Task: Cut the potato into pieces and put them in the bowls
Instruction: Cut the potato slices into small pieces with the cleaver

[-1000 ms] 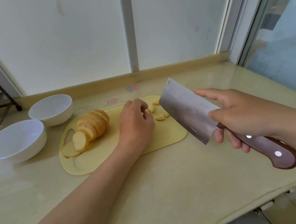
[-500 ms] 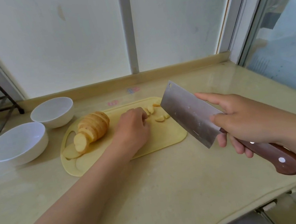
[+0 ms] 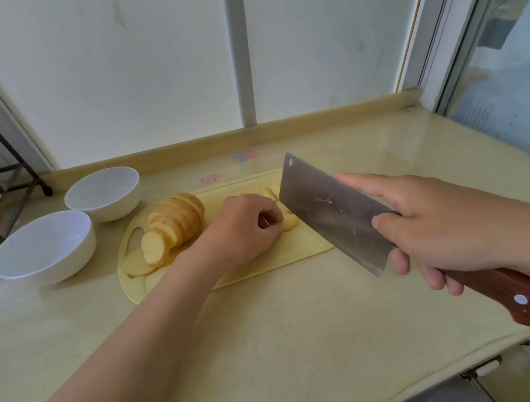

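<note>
**Q:** Where do things stand?

**Me:** My left hand (image 3: 243, 227) is on the right half of the board (image 3: 300, 250), fingers curled down and pinching the small pieces (image 3: 290, 222). My right hand (image 3: 446, 231) is wrapped round the cleaver (image 3: 332, 212) handle, forefinger straight along the blade's flat. The blade is raised and slanted, its edge just beside my left knuckles. The potato (image 3: 177, 222), sliced into a fan, sits on the board's left, with loose slices (image 3: 136, 266) flat at its near end. The near bowl (image 3: 63, 264) and far bowl (image 3: 113, 210) stand left of the board, with nothing in them that I can see.

**Q:** Main risk?

**Me:** My fingertips. The pieces are small, so there is little room between edge and tips. If a tip pokes past the knuckle as the blade drops, it gets cut.

**Q:** Others?

**Me:**
- Fresh-cut potato tends to be slick (my guess, not something I can see), so a piece may skid under the blade and the cut wander.
- The blade hides some of the pieces from me, so I'd be chopping half blind.
- The board could slide on the glossy counter (image 3: 274, 334) under a hard chop.
- A forefinger on the flat steers well but holds weakly, so a twist could turn the blade.
- Later, the bowls lie beyond the potato from here. A reaching hand could topple the fan or drop bits on the counter.
</note>
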A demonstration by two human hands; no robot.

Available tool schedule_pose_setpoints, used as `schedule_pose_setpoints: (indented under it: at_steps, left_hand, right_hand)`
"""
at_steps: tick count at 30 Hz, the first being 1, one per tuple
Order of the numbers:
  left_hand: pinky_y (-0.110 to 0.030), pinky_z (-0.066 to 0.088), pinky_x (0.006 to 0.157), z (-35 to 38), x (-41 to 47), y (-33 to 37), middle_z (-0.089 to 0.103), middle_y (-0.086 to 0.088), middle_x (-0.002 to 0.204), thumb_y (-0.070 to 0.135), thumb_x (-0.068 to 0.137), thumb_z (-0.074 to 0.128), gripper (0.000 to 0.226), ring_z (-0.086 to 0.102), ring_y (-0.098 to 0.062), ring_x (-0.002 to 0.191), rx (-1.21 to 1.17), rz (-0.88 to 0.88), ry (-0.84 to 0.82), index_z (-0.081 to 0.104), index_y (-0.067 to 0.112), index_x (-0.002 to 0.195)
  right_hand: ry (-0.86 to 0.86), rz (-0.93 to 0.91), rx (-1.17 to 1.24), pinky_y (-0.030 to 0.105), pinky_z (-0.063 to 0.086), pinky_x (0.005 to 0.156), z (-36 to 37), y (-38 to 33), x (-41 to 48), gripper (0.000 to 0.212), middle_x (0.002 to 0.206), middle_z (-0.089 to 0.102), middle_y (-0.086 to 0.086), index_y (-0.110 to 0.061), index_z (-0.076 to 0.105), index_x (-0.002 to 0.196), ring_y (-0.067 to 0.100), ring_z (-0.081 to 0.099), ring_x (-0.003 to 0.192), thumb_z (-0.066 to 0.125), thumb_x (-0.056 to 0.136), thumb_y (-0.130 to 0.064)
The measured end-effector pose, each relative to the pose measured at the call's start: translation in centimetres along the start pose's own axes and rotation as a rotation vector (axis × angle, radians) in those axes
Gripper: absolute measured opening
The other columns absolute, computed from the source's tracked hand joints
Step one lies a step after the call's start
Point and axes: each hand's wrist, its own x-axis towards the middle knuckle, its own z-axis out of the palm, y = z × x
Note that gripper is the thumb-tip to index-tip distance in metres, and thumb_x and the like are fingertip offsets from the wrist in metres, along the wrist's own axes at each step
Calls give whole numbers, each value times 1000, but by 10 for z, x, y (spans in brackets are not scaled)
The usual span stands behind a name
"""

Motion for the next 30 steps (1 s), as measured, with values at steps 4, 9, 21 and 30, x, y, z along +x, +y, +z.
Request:
schedule_pose_setpoints:
  at_steps: [4, 9, 21, 30]
  left_hand:
    - [-22, 52, 79, 2, -2, -4, 68, 6, 91, 15, 86, 70, 9, 61, -10, 84, -32, 25, 22, 75, 19, 92]
    - [-29, 53, 83, 5, -4, -7, 70, 3, 94, 16, 86, 70, 11, 63, -13, 86, -44, 66, 49, 77, 18, 95]
    - [-26, 53, 75, 12, -5, -13, 72, 0, 87, 10, 82, 75, 9, 65, -14, 77, -52, 189, 146, 79, 13, 89]
    - [-32, 53, 73, 12, -6, -14, 69, -1, 83, 10, 80, 74, 4, 63, -16, 74, -58, 164, 157, 75, 12, 83]
  right_hand:
    - [-41, 7, -77, 34, 58, 48, 2, -6, -2, 70, 83, 71, 13, -75, 14, 149, 16, 61, 44, 34, 108, -21]
    - [-77, 18, -187, 35, 61, 51, 2, -11, -5, 69, 81, 72, 10, -74, 9, 150, 15, 63, 43, 33, 109, -24]
    - [-120, 43, -346, 35, 59, 47, 25, -36, 28, 80, 88, 56, 10, -59, -3, 157, 21, 65, 47, 32, 104, -11]
    - [-6, -41, -72, 36, 60, 48, 21, -36, 62, 82, 86, 70, 15, -56, 12, 160, 19, 65, 46, 33, 98, -7]
